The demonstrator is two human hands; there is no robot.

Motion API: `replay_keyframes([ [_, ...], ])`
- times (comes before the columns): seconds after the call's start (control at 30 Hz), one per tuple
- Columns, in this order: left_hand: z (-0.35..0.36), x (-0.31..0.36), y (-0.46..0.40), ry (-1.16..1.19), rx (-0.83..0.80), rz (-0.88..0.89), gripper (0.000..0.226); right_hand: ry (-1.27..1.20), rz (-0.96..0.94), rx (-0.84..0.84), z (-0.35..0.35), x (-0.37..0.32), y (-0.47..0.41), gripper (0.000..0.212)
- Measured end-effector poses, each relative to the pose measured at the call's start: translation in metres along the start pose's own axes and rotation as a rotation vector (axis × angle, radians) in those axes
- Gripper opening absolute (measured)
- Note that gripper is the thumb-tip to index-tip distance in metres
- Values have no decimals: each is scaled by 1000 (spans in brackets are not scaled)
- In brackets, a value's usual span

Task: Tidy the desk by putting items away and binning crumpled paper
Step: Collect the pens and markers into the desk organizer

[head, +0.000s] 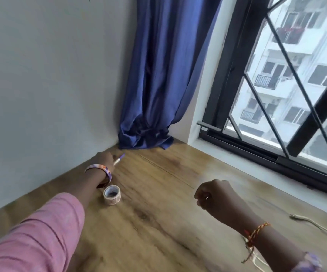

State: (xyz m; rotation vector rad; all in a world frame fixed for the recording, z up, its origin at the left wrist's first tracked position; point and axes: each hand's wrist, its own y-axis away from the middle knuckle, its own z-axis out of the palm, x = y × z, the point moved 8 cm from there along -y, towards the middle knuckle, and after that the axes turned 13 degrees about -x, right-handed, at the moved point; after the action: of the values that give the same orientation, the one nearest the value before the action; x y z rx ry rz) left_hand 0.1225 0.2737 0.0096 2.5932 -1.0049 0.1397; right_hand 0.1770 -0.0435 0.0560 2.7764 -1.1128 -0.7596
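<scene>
— What's in hand?
— The left hand [102,159] grips a pen [119,159] at the bench's [158,222] far corner; the right hand [213,194] is curled, seemingly empty.
— Next?
— Probably stow the pen, then the tape roll [112,194] beside that wrist.

pink sleeve [41,232], patterned bangle [100,170] on left wrist, orange braided thread [256,231] on right wrist

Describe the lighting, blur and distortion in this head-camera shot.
Head view: daylight from the window on the right overexposes the buildings outside and leaves a pale sheen on the desk; wide-angle bending tilts the wall and window frame; the left hand holding a pen and the curled right hand look soft with motion blur; the tape roll is fairly sharp.
</scene>
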Motion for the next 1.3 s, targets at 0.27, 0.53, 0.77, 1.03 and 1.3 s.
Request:
replay_keyframes([
  [0.27,-31,109,90,190,-261,577,21,-465,47,87,-25,6,2,12],
  [0.53,-12,240,207,154,-416,972,15,-934,122,403,-80,55,86,21],
  [0.77,8,346,296,79,-332,1231,19,-839,222,721,-133,146,231,14],
  [1.03,64,480,452,9,-374,1498,22,-541,463,963,-162,237,435,17],
  [1.3,142,593,620,35,-453,1663,15,-79,881,1152,-176,340,654,20],
])
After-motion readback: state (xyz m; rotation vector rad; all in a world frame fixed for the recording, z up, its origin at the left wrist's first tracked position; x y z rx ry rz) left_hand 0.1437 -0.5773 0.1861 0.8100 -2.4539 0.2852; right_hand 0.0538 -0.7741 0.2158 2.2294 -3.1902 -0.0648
